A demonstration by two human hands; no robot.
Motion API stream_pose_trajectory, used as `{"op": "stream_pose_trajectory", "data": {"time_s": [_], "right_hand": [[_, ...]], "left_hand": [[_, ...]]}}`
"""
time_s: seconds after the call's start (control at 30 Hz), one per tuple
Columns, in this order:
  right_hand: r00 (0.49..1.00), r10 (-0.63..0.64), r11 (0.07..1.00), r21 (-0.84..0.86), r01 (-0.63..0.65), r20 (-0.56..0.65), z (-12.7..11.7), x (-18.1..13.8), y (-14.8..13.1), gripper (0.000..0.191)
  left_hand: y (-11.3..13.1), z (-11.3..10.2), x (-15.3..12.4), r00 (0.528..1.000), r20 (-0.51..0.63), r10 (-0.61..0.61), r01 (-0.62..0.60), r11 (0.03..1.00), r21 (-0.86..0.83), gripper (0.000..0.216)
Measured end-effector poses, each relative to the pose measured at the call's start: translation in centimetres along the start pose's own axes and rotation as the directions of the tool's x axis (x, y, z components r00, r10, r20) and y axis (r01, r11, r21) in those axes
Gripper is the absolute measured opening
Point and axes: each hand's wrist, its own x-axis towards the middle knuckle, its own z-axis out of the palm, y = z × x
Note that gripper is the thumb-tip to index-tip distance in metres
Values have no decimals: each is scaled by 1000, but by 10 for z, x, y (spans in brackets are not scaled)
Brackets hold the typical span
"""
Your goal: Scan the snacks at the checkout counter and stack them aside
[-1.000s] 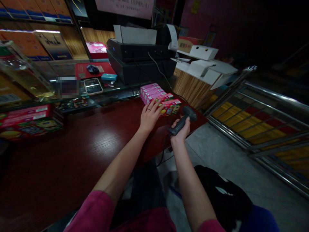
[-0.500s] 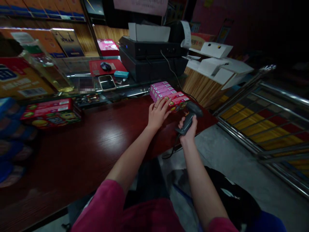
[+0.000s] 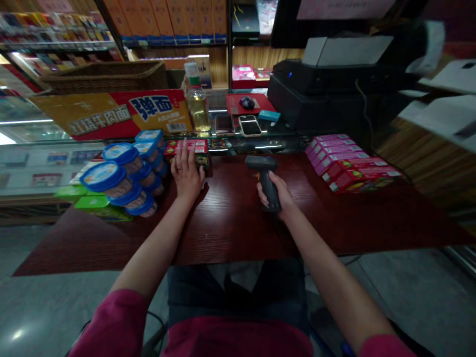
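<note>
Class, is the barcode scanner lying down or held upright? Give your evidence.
Held upright. The right hand grips the scanner by its handle, head on top, over the red counter; whether its base touches cannot be told.

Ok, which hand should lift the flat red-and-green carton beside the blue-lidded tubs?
Probably the left: the left hand lies open on the flat red-and-green carton, while the right hand is wrapped around the black handheld barcode scanner, farther right.
</note>
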Motion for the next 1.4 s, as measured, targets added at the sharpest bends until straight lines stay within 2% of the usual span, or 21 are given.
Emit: {"op": "stream_pose_trajectory", "data": {"time_s": [0.1,0.23,0.3,0.43,0.53,0.67,0.87,1.1,1.23,1.4], "right_hand": [[996,91,995,37,-92,26,18,26,16,51],[990,141,989,48,-140,-10,17,31,24,48],[989,145,989,40,-144,-37,11,27,21,47],[988,135,991,26,-134,-76,4,22,15,48],[987,136,991,-4,-137,-88,6,22,16,49],[995,69,995,-69,-74,-75,10,16,23,46],[996,-48,990,-137,38,-74,10,9,29,50],[995,-75,980,-189,60,-72,9,11,28,56],[996,-72,979,-195,61,-50,10,11,29,55],[988,-91,989,-126,75,-123,8,14,26,59]], "left_hand": [[-28,-2,2,994,-34,-108,108,994,27,84],[-39,2,2,983,50,-179,177,983,38,80],[-37,1,2,984,93,-151,150,988,22,73],[-28,-4,4,989,131,70,-60,995,-74,54],[-25,-3,6,971,177,162,-139,981,-138,53],[-25,-1,4,959,234,160,-128,981,-144,54],[-18,-2,2,959,229,167,-140,982,-129,48],[-14,-5,3,946,298,124,-99,990,-97,55],[-14,-3,6,953,283,110,-81,990,-114,55],[-16,-3,8,965,237,115,-73,982,-177,51]]}}
